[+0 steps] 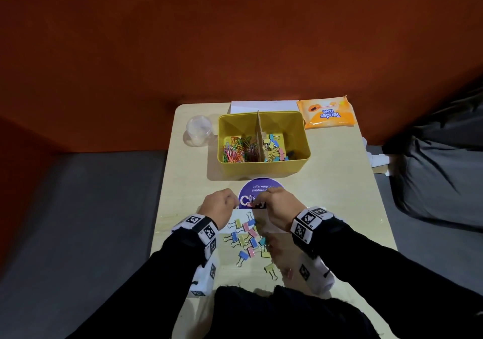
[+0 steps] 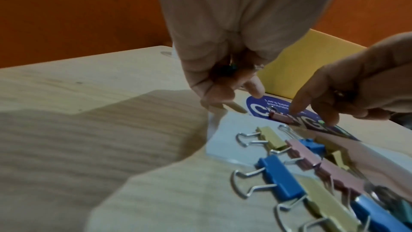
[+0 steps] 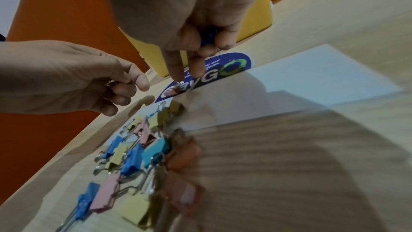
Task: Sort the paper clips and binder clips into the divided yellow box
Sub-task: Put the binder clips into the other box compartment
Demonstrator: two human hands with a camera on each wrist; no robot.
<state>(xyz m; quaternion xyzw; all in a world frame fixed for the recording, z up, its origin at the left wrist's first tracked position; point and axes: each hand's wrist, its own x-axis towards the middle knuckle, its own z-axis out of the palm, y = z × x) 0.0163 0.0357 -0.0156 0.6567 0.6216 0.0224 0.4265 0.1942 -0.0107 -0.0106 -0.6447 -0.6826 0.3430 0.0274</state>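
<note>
The yellow box stands mid-table, split by a cardboard divider. Coloured paper clips fill its left half and binder clips lie in its right half. A loose pile of binder clips lies on white paper near me. My left hand hovers left of the purple sticker, fingers curled round binder clips. My right hand keeps a blue binder clip in its curled fingers. Its index fingertip touches a pink binder clip on the sticker.
A round purple sticker lies on the table between the box and my hands. A clear plastic cup stands left of the box, and an orange packet lies at the back right. A dark bag sits beyond the table's right edge.
</note>
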